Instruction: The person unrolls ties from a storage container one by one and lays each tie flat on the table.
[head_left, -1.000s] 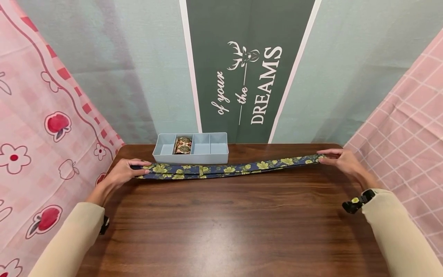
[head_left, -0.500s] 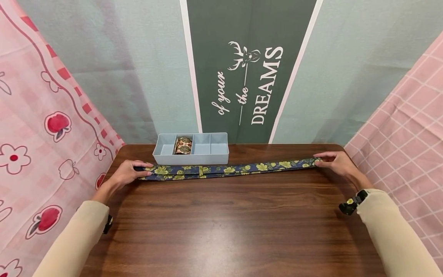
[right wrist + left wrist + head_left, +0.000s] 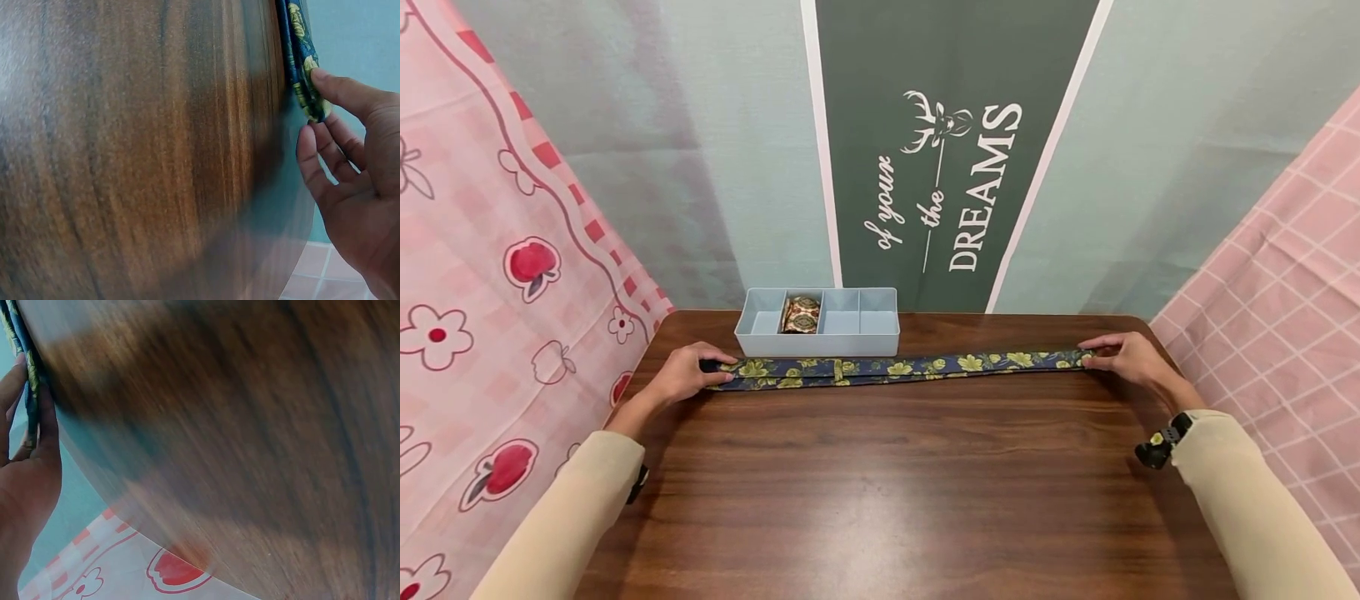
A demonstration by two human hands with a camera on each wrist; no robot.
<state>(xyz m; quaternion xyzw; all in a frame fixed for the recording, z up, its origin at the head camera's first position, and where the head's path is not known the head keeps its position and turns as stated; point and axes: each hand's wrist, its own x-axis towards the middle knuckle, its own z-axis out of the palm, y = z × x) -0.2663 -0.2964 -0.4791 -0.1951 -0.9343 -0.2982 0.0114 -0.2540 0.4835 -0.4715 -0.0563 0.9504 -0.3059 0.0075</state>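
Observation:
A navy necktie (image 3: 898,369) with yellow-green flowers stretches lengthwise across the back of the table, folded so that two layers show, with a keeper loop near its left part. Its left end is pinched between thumb and fingers of my left hand (image 3: 683,373). At the other end my right hand (image 3: 1131,357) pinches the folded tip. In the right wrist view the thumb lies on the necktie's rounded fold (image 3: 312,94), with the fingers beneath. The left wrist view has the necktie's end (image 3: 31,381) between the left thumb and fingers.
Just behind the necktie stands a light blue divided box (image 3: 816,345). A rolled patterned cloth (image 3: 802,315) sits in its second compartment from the left. The brown wooden table (image 3: 865,483) reaches back to a curtain (image 3: 760,167); pink cloths hang at both sides.
The right hand has moved slightly left and down with its end of the necktie, and the necktie lies a little lower at that side. Both hands keep their pinch.

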